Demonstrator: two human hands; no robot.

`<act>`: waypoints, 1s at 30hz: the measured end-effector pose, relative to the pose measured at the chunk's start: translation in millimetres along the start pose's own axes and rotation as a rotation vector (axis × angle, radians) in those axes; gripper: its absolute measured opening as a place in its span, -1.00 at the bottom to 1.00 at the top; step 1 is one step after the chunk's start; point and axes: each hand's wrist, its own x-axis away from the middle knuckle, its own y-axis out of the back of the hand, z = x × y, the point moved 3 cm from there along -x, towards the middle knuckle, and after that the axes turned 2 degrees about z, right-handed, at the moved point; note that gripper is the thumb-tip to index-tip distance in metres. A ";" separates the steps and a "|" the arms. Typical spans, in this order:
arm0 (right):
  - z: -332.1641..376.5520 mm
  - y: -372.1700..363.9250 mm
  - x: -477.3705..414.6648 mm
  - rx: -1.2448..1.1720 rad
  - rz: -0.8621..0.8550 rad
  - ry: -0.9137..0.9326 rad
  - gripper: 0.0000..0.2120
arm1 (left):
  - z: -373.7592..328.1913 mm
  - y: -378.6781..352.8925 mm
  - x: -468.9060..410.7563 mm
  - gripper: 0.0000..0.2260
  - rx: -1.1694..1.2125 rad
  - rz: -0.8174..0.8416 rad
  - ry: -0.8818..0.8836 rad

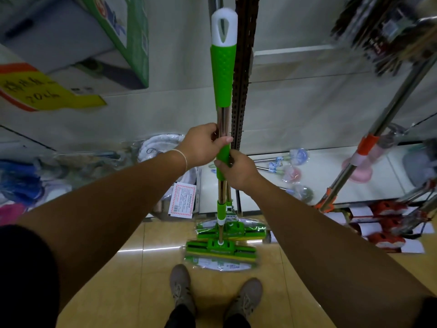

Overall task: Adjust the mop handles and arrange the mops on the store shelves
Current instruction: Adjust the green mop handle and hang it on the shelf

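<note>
A green mop stands upright before me, its steel handle (223,119) topped by a green grip with a white hanging cap (224,27). Its green sponge head (221,250) rests on the tan floor. My left hand (203,145) grips the steel pole just above the green locking collar (223,162). My right hand (236,171) is wrapped around that collar from the right. A second green mop head (236,229) lies just behind the first, its pole partly hidden.
A brown perforated shelf upright (243,79) rises right behind the handle. Orange-collared mops (369,147) lean at the right over red mop heads (387,223). Toilet brushes (290,159) lie on the low white shelf. Boxes and a yellow price sign (35,88) sit upper left. My shoes (182,287) stand below.
</note>
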 end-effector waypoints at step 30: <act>44.1 14.6 306.1 -0.311 -0.466 0.094 -0.94 | -155.5 51.0 217.3 -0.80 0.442 0.447 -0.504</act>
